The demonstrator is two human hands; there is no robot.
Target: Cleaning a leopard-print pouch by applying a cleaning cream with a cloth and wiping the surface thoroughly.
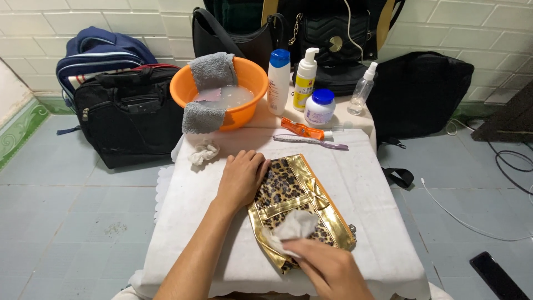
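A leopard-print pouch with gold trim (294, 191) lies on the white cloth-covered table (366, 183). My left hand (241, 178) rests flat on the pouch's left edge and holds it down. My right hand (330, 269) grips a crumpled white wipe (291, 228) and presses it on the pouch's near end.
An orange basin (244, 78) of cloudy water with a grey towel (211, 72) over its rim stands at the table's back. Beside it are bottles (304, 79), a white jar (320, 106), an orange tube (302, 129), a toothbrush (311, 141) and a crumpled tissue (204, 153). Bags stand on the floor.
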